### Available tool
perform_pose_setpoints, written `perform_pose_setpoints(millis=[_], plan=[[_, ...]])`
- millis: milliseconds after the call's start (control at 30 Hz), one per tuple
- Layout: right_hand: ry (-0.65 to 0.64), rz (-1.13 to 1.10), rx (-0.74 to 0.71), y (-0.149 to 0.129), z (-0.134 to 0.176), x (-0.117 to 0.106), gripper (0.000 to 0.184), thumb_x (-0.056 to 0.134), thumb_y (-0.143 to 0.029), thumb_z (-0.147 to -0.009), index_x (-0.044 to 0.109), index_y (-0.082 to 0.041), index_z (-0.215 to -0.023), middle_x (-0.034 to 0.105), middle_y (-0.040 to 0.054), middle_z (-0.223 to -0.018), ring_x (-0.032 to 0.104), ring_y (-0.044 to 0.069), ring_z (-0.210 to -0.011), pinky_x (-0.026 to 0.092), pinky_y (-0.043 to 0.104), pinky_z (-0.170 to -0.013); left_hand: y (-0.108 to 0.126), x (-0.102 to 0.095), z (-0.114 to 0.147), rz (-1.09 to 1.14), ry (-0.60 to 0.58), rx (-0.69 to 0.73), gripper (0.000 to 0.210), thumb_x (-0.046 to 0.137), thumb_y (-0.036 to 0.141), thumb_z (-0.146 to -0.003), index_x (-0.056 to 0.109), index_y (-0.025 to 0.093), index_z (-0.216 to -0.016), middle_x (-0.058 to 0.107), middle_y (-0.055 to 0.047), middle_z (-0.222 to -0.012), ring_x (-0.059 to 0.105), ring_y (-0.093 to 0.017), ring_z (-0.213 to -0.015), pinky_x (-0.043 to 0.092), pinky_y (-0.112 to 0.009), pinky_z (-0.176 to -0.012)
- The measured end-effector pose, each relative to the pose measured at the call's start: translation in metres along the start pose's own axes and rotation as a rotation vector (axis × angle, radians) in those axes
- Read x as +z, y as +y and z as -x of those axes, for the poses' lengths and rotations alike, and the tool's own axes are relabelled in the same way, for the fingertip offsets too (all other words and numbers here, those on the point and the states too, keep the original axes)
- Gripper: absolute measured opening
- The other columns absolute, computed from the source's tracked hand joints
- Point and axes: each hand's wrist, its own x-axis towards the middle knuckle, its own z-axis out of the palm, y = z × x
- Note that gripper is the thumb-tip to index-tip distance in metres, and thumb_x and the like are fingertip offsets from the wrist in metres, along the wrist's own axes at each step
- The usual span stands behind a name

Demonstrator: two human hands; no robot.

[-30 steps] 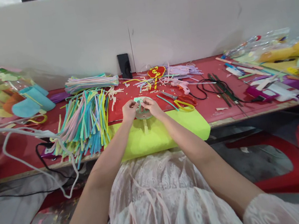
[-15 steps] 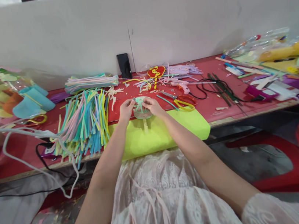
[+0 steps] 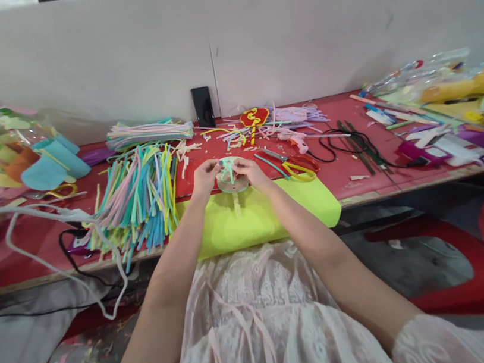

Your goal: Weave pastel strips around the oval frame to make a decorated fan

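Scissors (image 3: 298, 164), seemingly, lie near the right hand (image 3: 250, 174)

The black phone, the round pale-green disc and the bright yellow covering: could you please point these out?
Black phone (image 3: 203, 107), head view: middle of its dark front.
Round pale-green disc (image 3: 237, 184), head view: its near part.
Bright yellow covering (image 3: 259, 221), head view: its bare middle.

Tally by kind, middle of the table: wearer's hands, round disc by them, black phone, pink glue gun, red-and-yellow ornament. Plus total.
Hands: 2 (left hand, right hand)
Round disc: 1
Black phone: 1
Pink glue gun: 1
Red-and-yellow ornament: 1
Total: 6
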Motion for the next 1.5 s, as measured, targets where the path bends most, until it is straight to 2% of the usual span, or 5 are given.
perform_pose_setpoints(millis=[200, 433, 733, 1133, 1500], plan=[[-0.020, -0.130, 0.086, -0.003, 0.003, 0.003, 0.024, 0.061, -0.037, -0.073, 0.048, -0.018, -0.069, 0.050, -0.0043, -0.055, 0.040, 0.006, -0.045, 0.023, 0.018, -0.040, 0.001, 0.001, 0.001, 0.085, -0.048, -0.032, 0.030, 0.066, 0.039, -0.066, 0.062, 0.015, -0.082, 0.064, -0.002, -0.077, 0.059, -0.010, -0.070, 0.048, -0.025, -0.070], [0.048, 0.192, -0.091, -0.008, 0.006, 0.007, 0.027, 0.055, -0.041, -0.079, 0.050, -0.017, -0.068, 0.054, -0.0029, -0.056, 0.039, 0.006, -0.045, 0.028, 0.020, -0.044, -0.001, 0.004, 0.001, 0.049, 0.001, -0.136, 0.037, 0.054, 0.051, -0.074, 0.058, 0.015, -0.077, 0.059, -0.003, -0.071, 0.058, -0.012, -0.067, 0.049, -0.025, -0.064], [0.003, 0.294, -0.140, -0.011, 0.008, 0.009, 0.030, 0.054, -0.042, -0.080, 0.051, -0.016, -0.068, 0.052, -0.0023, -0.057, 0.043, 0.007, -0.050, 0.033, 0.021, -0.051, 0.012, 0.002, 0.005, -0.283, -0.042, 0.114, 0.035, 0.049, 0.045, -0.079, 0.044, 0.016, -0.060, 0.042, 0.003, -0.056, 0.041, -0.007, -0.055, 0.035, -0.019, -0.054], [-0.008, 0.152, -0.070, -0.007, 0.006, 0.006, 0.026, 0.057, -0.040, -0.078, 0.051, -0.017, -0.068, 0.053, -0.0031, -0.055, 0.039, 0.006, -0.044, 0.028, 0.019, -0.043, 0.005, -0.003, 0.002, -0.305, -0.134, 0.060, 0.034, 0.048, 0.044, -0.079, 0.053, 0.015, -0.064, 0.051, 0.001, -0.059, 0.046, -0.010, -0.057, 0.036, -0.021, -0.057], [-0.089, -0.271, 0.209, -0.009, 0.007, 0.006, 0.026, 0.068, -0.032, -0.066, 0.048, -0.016, -0.064, 0.047, -0.0046, -0.050, 0.040, 0.006, -0.043, 0.027, 0.019, -0.038, 0.018, 0.000, 0.009, -0.408, -0.099, 0.130, 0.031, 0.049, 0.041, -0.079, 0.055, 0.015, -0.062, 0.055, 0.001, -0.060, 0.047, -0.010, -0.060, 0.036, -0.021, -0.059]])
